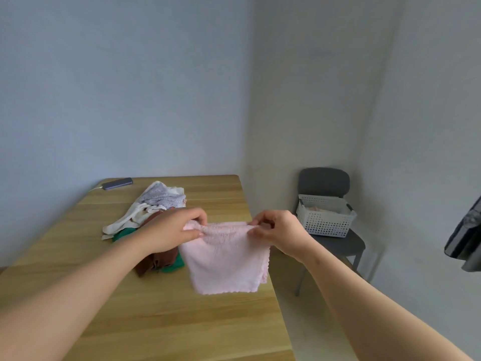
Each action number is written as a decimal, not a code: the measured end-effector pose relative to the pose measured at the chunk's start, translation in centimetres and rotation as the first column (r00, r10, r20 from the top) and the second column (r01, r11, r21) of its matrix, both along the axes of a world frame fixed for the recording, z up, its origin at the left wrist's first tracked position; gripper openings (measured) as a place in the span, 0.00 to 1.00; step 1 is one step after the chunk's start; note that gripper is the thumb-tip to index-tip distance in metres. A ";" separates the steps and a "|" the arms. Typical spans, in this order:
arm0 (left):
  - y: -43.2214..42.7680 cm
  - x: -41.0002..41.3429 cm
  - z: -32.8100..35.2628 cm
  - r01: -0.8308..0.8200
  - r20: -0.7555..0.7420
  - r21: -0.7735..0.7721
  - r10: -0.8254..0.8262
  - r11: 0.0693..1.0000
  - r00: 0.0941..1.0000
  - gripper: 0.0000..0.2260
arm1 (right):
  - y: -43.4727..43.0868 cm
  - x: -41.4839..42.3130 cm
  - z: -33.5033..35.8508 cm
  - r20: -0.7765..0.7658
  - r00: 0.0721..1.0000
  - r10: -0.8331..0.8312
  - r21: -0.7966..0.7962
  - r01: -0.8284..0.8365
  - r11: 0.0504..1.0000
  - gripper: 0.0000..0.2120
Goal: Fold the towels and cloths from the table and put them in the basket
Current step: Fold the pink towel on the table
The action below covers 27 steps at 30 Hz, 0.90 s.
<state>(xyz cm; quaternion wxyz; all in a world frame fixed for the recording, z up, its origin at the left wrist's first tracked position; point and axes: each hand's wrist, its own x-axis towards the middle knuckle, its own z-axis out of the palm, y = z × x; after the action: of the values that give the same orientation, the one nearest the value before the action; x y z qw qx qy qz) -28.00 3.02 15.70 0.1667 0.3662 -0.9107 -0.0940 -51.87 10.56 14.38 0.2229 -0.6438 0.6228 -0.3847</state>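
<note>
A pink fluffy towel (pixel 226 259) hangs doubled over above the right side of the wooden table (pixel 156 321). My left hand (pixel 171 227) pinches its upper left corner and my right hand (pixel 278 229) pinches its upper right corner. Behind my left hand lies a heap of cloths: a cream one (pixel 130 220), a grey dotted one (pixel 164 195), a brown one (pixel 156 261) and a green one (pixel 173 265). The white perforated basket (pixel 325 220) stands on a grey chair (pixel 335 243) to the right of the table, with something pale inside it.
A dark phone (pixel 117 183) with a cable lies at the table's far left corner. Walls close in behind the table and the chair. A dark grey object (pixel 466 241) hangs at the right edge of the view.
</note>
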 end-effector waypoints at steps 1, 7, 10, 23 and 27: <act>0.2 0.0 0.1 -0.022 0.015 -0.032 0.023 0.999 1.000 0.10 | 0.1 0.0 0.0 0.016 1.000 -0.013 -0.010 0.013 1.000 0.04; 0.0 -0.5 -1.3 0.016 -0.479 0.330 0.153 0.944 0.864 0.13 | 1.1 0.2 0.1 0.217 0.973 -0.073 0.026 0.069 0.997 0.08; 0.8 -1.5 -1.9 0.065 -0.636 0.463 0.280 0.884 0.719 0.07 | 1.1 0.5 -0.1 0.195 0.975 -0.103 0.028 0.100 0.995 0.10; -0.7 0.6 -2.8 0.098 -0.398 0.766 0.350 0.635 0.848 0.33 | 1.4 -0.1 -1.1 0.272 0.962 0.033 0.305 -0.118 0.945 0.10; -0.2 0.3 -4.2 -0.163 -0.120 0.476 0.247 0.864 0.961 0.07 | 0.8 0.3 -3.0 -0.067 0.997 0.027 0.360 -0.001 0.933 0.11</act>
<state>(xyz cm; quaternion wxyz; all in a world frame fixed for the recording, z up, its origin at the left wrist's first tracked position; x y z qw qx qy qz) -27.69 2.80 11.49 0.1641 0.4805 -0.7992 -0.3218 -51.55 11.40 11.41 0.3174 -0.6098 0.6856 -0.2395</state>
